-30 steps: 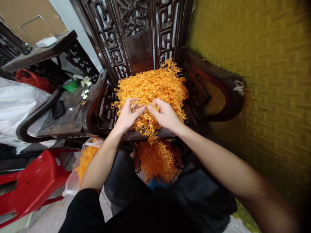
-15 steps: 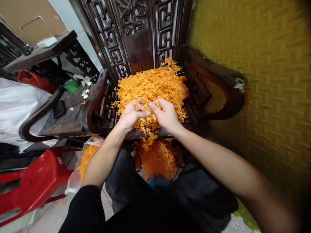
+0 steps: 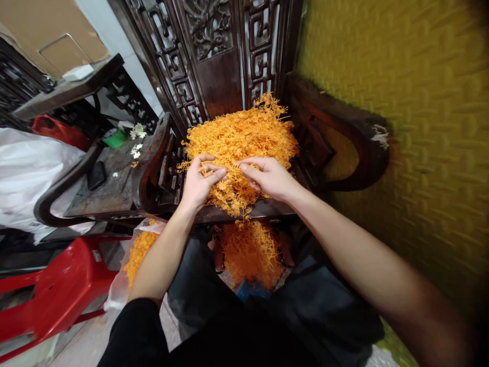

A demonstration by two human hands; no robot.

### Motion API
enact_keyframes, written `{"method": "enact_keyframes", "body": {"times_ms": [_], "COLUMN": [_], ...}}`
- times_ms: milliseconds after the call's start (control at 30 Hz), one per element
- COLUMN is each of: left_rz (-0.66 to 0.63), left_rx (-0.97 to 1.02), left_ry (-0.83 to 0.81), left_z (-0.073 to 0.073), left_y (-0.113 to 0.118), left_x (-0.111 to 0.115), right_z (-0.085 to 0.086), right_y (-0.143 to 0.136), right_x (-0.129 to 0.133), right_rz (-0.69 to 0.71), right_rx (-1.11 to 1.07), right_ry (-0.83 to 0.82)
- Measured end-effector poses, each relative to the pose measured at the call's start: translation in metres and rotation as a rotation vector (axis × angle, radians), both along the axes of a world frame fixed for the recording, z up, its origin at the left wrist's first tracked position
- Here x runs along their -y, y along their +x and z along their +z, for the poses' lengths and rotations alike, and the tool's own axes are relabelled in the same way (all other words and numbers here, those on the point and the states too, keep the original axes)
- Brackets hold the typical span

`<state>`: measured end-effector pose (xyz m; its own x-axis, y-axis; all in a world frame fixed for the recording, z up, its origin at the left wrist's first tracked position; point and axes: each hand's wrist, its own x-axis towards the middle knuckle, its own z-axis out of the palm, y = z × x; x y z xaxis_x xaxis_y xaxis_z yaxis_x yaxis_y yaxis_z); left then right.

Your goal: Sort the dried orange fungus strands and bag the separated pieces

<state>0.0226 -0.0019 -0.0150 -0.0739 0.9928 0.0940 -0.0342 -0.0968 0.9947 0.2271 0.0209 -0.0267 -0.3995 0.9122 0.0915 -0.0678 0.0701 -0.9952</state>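
A big heap of orange, branching plastic sprigs (image 3: 244, 135), like artificial flower parts, covers the seat of a dark carved wooden chair (image 3: 219, 84). Over the front of this heap, my left hand (image 3: 199, 182) is closed, thumb against fingers, with a thin orange piece showing between them. Just to its right, my right hand (image 3: 270, 177) pinches with thumb and forefinger; a bit of orange shows at the fingertips, its exact shape too small to make out. The fingertips of the two hands are a short gap apart. Some sprigs hang over the seat's front edge.
Between my legs lies a second orange pile (image 3: 250, 252), with something blue below it. A plastic bag of orange pieces (image 3: 139, 252) stands left, by a red plastic chair (image 3: 72, 275). Another wooden chair (image 3: 103, 191) holds a dark phone-like object (image 3: 97, 176) and a green roll (image 3: 115, 137).
My hands have moved apart, the right one shifting to the right and the left one slightly left. Fewer sprigs hang over the seat's front edge. The view has shifted slightly.
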Motion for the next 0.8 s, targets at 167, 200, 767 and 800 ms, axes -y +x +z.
{"method": "enact_keyframes", "body": {"times_ms": [167,200,767,800], "left_rz": [-0.025,-0.033,0.063,0.062], "left_rx": [-0.035,-0.035,0.205,0.187], "left_ry": [0.002,-0.008,-0.038,-0.024], "left_z": [0.003,0.005,0.000,0.000], "left_y": [0.008,0.010,0.003,0.006], "left_x": [0.004,0.005,-0.006,-0.004], "right_z": [-0.003,-0.004,-0.006,-0.008], "right_y": [-0.013,-0.015,-0.027,-0.030], "right_x": [0.011,0.011,0.000,0.003], "right_rz": [-0.145,-0.195,0.031,0.046], "right_rx": [0.263,0.267,-0.104,-0.067], "right_ry": [0.342,0.366,-0.183,-0.125]}}
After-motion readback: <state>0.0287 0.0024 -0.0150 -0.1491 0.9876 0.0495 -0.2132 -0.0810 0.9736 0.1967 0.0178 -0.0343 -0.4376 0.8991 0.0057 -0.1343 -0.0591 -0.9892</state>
